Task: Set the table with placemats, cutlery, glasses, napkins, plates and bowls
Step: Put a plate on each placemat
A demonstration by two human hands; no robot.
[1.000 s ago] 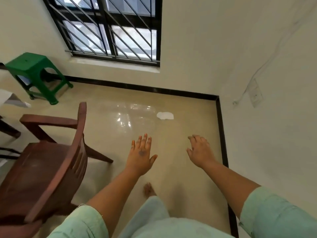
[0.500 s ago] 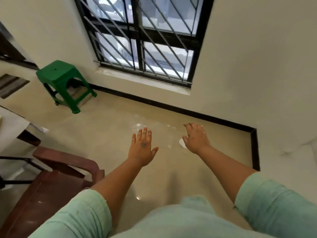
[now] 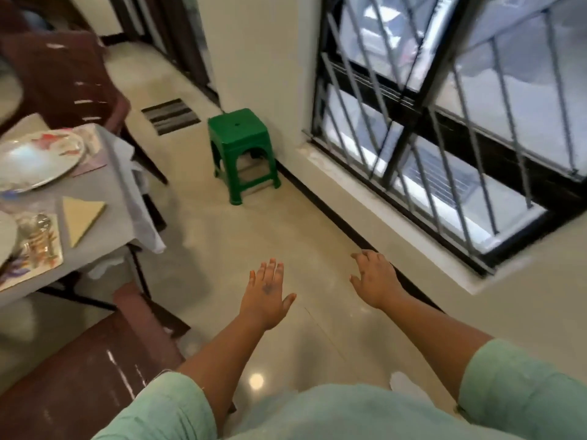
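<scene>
Napkin [image 3: 83,218] on table [image 3: 104,188], well left of empty left hand [image 3: 266,296].

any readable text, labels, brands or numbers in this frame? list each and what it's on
None readable.
Placemat under the glass: coloured print, possibly marks or a pattern, too blurred to tell.
Plate: red and orange decoration, no legible words.
Green stool, folded napkin, window bars: no lettering visible.
Left hand and right hand: both empty, nothing printed in either.
</scene>
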